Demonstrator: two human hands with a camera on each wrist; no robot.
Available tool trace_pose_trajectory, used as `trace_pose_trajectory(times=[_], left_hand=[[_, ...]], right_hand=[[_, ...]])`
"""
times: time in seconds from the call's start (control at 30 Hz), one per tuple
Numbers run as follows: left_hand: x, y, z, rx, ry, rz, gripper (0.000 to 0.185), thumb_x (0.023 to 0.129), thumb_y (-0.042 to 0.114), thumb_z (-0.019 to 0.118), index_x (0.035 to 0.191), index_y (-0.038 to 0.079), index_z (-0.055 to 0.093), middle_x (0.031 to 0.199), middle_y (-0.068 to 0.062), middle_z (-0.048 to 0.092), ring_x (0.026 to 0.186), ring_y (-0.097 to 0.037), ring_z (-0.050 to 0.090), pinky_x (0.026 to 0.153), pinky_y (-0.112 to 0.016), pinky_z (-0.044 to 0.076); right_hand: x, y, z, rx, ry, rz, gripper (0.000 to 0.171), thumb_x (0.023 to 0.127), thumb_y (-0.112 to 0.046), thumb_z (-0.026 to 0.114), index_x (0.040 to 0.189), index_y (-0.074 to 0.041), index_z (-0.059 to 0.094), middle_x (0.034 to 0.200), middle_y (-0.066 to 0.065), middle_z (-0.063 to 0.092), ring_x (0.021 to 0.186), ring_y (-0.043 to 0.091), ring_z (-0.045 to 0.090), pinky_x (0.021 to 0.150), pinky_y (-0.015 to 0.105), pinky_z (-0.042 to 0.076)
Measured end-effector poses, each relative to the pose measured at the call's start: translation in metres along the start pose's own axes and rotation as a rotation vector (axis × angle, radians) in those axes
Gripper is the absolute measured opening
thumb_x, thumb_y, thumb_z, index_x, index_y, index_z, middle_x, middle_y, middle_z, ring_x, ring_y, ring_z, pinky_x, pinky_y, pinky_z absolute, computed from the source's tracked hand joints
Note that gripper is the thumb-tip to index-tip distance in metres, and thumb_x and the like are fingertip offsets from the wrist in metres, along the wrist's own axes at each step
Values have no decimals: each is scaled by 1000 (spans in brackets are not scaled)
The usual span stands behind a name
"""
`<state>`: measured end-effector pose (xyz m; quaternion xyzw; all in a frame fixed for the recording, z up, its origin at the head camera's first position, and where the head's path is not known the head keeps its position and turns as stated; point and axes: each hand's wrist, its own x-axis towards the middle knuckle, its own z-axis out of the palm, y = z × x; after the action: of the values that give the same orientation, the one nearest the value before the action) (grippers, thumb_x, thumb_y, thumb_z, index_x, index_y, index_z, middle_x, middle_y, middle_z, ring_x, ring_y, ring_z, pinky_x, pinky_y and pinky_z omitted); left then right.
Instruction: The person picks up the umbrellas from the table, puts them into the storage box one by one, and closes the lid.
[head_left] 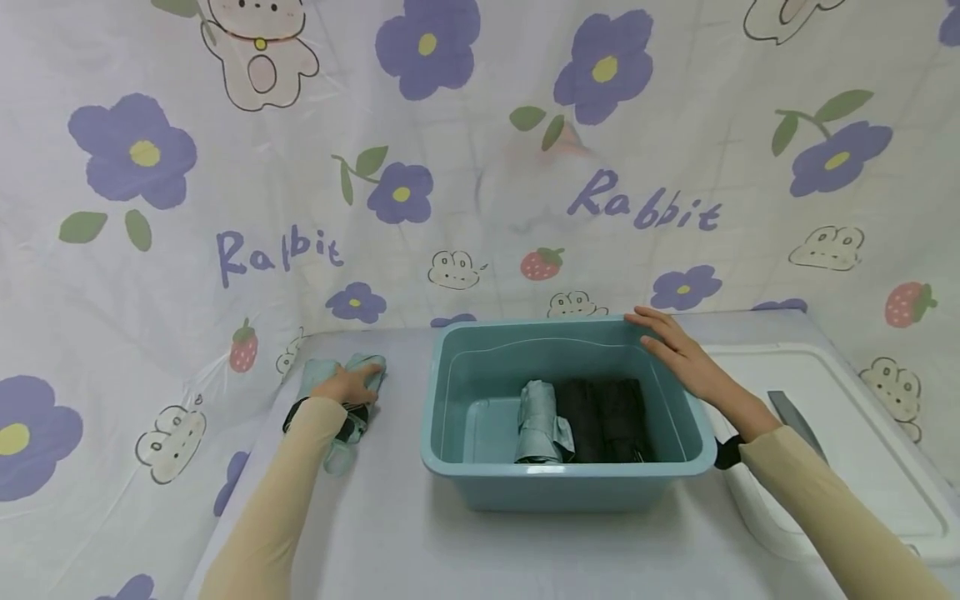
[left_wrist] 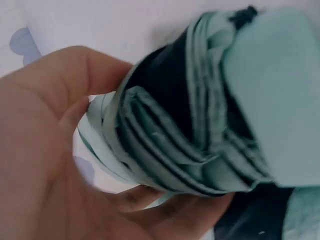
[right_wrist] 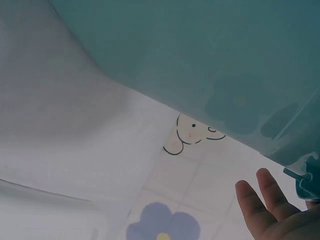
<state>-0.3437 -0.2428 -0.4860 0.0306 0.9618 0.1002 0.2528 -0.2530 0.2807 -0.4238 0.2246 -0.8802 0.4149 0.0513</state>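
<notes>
At the left of the table, my left hand grips a folded mint-green umbrella. In the left wrist view, thumb and fingers curl round the umbrella, its pleated fabric and dark underside showing beside a smooth mint handle end. More mint and dark fabric lies just past the fingertips. My right hand rests at the far right corner of a teal plastic bin, fingers extended along the rim. The right wrist view has those fingers beside the bin's outer wall.
Inside the bin lie a rolled light-blue bundle and black bundles on its right side. A white lid with a grey handle lies right of the bin. A flower-printed curtain hangs behind the table.
</notes>
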Motion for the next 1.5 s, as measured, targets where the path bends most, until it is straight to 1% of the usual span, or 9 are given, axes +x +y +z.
trace_pose_trajectory(times=[0.13,0.2,0.3,0.43,0.6,0.9,1.1,1.3,1.5], left_hand=[[-4,8,-2,58,-5,-19,50,92,29,50,141,26,38,144,-41,6,128,-54,25,97,-64,30],[-7,9,-1,84,34,-19,46,91,31,54,136,26,44,140,-46,10,113,-50,44,90,-59,40],[-6,5,3,98,89,7,43,89,31,58,130,26,46,134,-48,16,90,-40,52,78,-52,46],[0,-6,6,43,118,85,41,89,28,59,127,21,47,134,-43,27,106,-50,47,84,-57,42],[4,-16,7,-3,137,140,42,89,25,59,129,16,47,140,-26,38,130,-59,10,97,-68,26],[-10,-7,8,-39,148,122,44,89,25,57,131,18,46,135,-30,42,128,-59,20,93,-66,32],[-16,-7,5,-132,182,192,46,90,25,54,134,15,43,138,-29,38,126,-58,26,93,-64,33],[-21,-13,3,-246,205,273,44,93,26,54,133,15,42,135,-28,42,89,-36,53,71,-41,43],[-26,-15,4,-342,207,311,47,93,25,56,135,13,40,136,-28,40,57,-18,42,52,-29,39]], right_hand=[[0,-1,0,-2,0,5,44,101,-20,37,141,-3,34,151,20,17,137,44,12,99,70,14],[0,-1,0,-2,0,3,44,101,-20,37,141,-3,34,150,20,17,137,44,13,99,70,14],[1,-1,1,-8,0,3,44,101,-20,37,142,-3,34,150,20,17,137,44,13,99,70,14],[1,0,1,-19,1,13,44,101,-21,37,142,-4,34,151,19,18,137,44,14,99,71,14],[1,0,2,-7,1,9,44,101,-20,37,141,-4,35,150,20,18,136,44,14,99,71,15],[0,0,1,-8,-3,7,43,101,-20,37,142,-5,35,151,18,18,137,43,13,99,70,15],[1,0,0,-5,-5,8,43,101,-20,37,142,-6,34,151,18,17,138,43,12,99,70,14],[1,0,0,-4,-2,11,44,101,-22,37,142,-5,34,152,18,16,138,43,12,99,71,14],[0,0,0,-6,-2,11,44,101,-21,37,142,-4,35,151,19,17,137,44,13,99,70,14]])
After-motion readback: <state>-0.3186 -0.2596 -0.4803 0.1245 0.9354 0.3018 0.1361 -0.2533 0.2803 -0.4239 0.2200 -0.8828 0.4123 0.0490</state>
